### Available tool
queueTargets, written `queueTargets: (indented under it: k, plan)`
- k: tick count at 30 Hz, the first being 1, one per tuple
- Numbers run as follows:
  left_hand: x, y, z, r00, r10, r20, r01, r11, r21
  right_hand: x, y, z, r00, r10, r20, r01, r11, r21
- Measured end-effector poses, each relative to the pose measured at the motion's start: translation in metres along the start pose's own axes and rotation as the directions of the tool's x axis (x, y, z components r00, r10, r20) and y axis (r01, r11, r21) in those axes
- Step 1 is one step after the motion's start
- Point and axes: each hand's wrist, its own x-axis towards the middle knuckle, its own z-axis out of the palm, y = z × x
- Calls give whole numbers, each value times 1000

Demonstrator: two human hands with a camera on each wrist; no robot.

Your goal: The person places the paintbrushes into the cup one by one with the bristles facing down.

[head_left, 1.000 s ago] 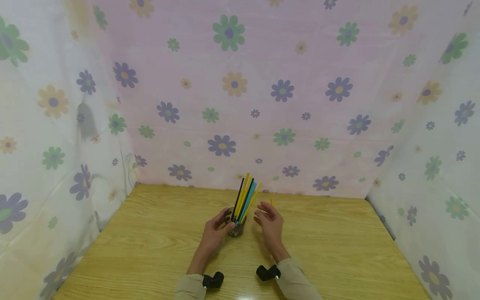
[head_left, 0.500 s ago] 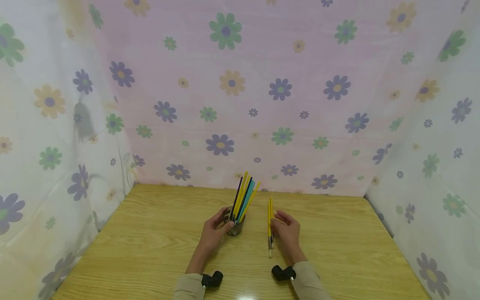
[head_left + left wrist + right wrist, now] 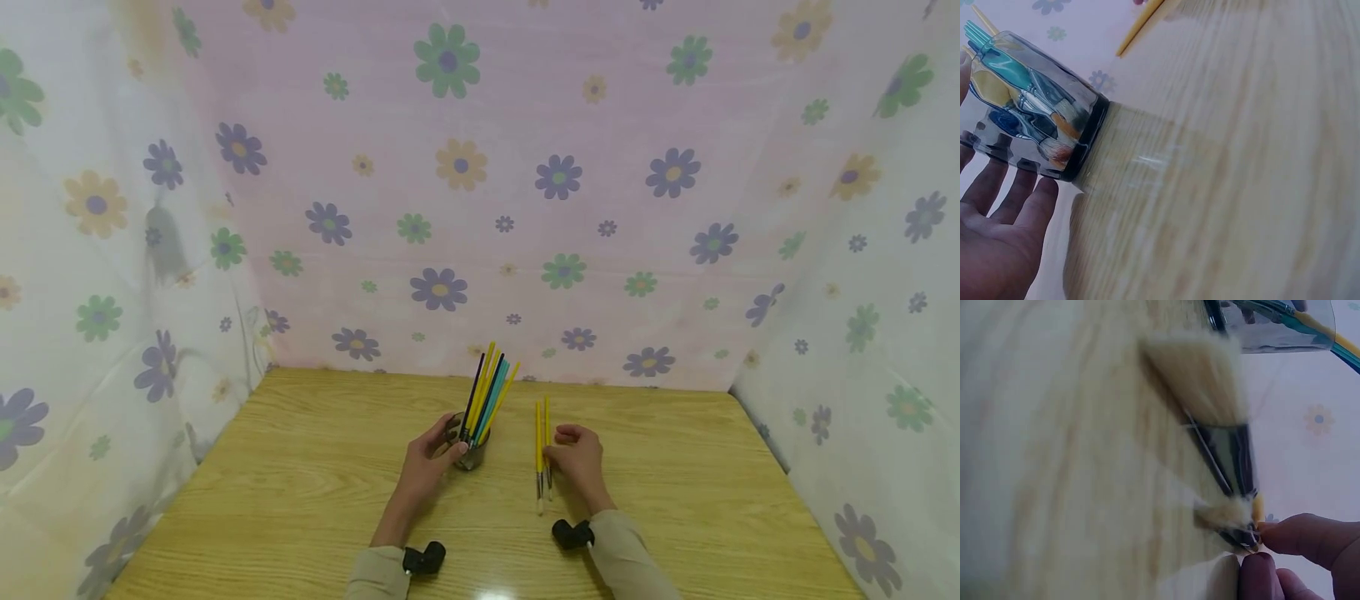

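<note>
My left hand (image 3: 426,468) grips a clear cup (image 3: 471,458) by its side. Several paintbrushes (image 3: 491,396) with yellow, teal and dark handles lean in it, bristles down, as the left wrist view shows. To the right of the cup, a yellow-handled paintbrush (image 3: 538,446) lies on the table with its broad pale bristles (image 3: 1200,375) toward me. Right beside it is a second, smaller yellow paintbrush (image 3: 547,421), which my right hand (image 3: 579,460) pinches between thumb and fingertip near the metal ferrule. The two brushes are roughly parallel, a narrow gap between them.
The wood-grain table (image 3: 322,500) spreads around both hands. Flower-patterned cloth (image 3: 495,208) hangs behind it and along the left and right sides. A black wrist device (image 3: 424,558) sits at each sleeve cuff.
My right hand has moved right from beside the cup to the laid-down paintbrush. The smaller brush has shifted slightly right, leaving a gap. My left hand keeps holding the cup.
</note>
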Motion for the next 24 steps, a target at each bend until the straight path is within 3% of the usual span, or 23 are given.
queueTargets:
  k: [4, 11, 19, 24]
  plan:
    - [0, -1, 1, 1000, -17, -3, 17, 1000, -7, -1, -1, -3, 1000, -3, 5, 3, 999, -54]
    - [1, -2, 1, 1000, 3, 4, -3, 1000, -6, -1, -5, -7, 999, -23, 22, 26, 991, -133]
    - [1, 0, 0, 1000, 20, 14, -20, 1000, 7, 0, -14, -7, 988, -95, 122, 133, 927, -351]
    - [1, -1, -1, 1000, 7, 17, -7, 1000, -15, 3, -16, -9, 988, -68, 139, 113, 928, -355]
